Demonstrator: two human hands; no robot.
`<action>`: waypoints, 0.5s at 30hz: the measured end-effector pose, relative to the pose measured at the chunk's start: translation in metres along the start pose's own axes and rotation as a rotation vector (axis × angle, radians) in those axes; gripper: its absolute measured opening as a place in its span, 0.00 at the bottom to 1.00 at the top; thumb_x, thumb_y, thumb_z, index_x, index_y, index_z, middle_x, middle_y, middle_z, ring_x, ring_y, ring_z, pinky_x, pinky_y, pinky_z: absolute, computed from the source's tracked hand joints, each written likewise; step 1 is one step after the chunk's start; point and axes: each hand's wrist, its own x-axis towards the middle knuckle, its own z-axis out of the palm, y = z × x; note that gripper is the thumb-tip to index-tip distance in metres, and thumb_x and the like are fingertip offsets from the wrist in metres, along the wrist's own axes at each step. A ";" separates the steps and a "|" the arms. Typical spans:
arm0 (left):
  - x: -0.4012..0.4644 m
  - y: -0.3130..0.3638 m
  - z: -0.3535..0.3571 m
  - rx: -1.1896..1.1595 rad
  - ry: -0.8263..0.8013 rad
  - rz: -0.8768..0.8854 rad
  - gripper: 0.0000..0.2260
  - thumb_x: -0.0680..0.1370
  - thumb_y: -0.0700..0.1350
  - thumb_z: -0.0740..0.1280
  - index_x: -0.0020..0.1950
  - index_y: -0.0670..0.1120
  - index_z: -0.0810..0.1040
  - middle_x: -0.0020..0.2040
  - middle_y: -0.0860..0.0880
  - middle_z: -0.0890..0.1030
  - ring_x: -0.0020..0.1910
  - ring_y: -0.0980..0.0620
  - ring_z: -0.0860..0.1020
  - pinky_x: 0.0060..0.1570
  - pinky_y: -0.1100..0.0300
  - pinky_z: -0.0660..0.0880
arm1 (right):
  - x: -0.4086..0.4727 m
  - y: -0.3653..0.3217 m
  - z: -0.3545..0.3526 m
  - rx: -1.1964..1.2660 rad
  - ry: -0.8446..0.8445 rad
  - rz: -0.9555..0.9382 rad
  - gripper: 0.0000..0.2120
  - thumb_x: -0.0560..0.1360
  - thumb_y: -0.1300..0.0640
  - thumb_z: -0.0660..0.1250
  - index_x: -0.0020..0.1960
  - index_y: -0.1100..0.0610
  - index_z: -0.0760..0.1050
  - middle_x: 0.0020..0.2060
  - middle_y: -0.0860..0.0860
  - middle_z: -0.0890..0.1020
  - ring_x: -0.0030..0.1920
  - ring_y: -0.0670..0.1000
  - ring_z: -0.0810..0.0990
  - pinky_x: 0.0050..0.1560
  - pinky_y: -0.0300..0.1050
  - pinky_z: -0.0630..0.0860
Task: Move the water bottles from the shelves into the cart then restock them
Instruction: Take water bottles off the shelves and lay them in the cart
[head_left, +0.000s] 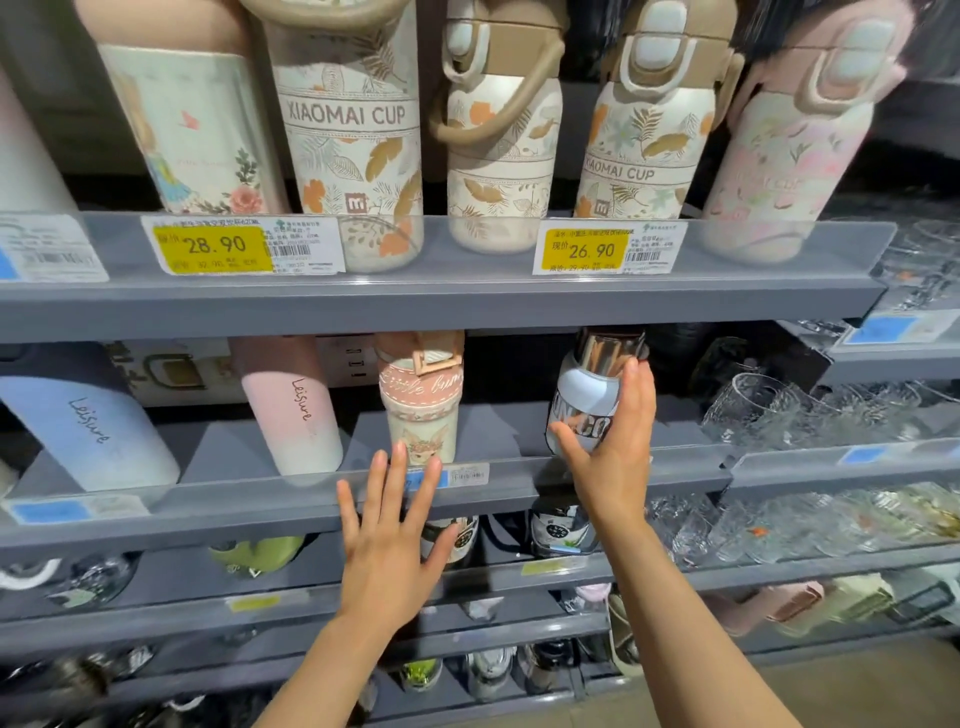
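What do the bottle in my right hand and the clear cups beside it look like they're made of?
The white bottle with black lettering and a shiny silver cap, gripped by the right hand, has a mirror-bright cap, probably polished metal; its body looks smooth and coated, the material underneath unclear. The clear patterned cups are see-through with sharp glints, likely glass.

Top grey metal shelf (441, 304) has cream bottles with orange and gold leaf print (353, 145) and tan lids, plus a pale pink floral bottle (779, 156). Price tags (215, 249) are bright yellow on white. Below sit a blue-to-white gradient bottle (98, 431), a pink-to-white gradient bottle (291, 405), a pink and cream bunny-print cup (421, 405), and a white bottle with black lettering and chrome cap (587, 400).
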 end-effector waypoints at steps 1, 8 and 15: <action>-0.001 -0.002 -0.003 -0.007 -0.016 0.010 0.28 0.80 0.62 0.46 0.77 0.51 0.56 0.77 0.42 0.53 0.76 0.42 0.52 0.71 0.36 0.46 | -0.003 -0.002 -0.003 -0.001 -0.016 0.006 0.47 0.68 0.59 0.77 0.77 0.53 0.51 0.76 0.59 0.56 0.76 0.48 0.51 0.69 0.25 0.47; -0.022 -0.011 -0.041 -0.221 0.037 -0.014 0.25 0.80 0.57 0.51 0.76 0.52 0.60 0.77 0.49 0.55 0.74 0.51 0.58 0.72 0.49 0.56 | -0.043 -0.027 -0.030 0.042 -0.049 -0.039 0.30 0.73 0.65 0.70 0.73 0.55 0.66 0.75 0.57 0.61 0.74 0.55 0.60 0.70 0.43 0.61; -0.052 -0.026 -0.108 -0.161 0.236 -0.043 0.15 0.76 0.51 0.58 0.50 0.47 0.82 0.45 0.52 0.84 0.43 0.49 0.82 0.41 0.58 0.78 | -0.075 -0.088 -0.040 0.219 -0.210 -0.055 0.15 0.75 0.58 0.67 0.61 0.56 0.77 0.69 0.53 0.70 0.69 0.52 0.67 0.66 0.45 0.64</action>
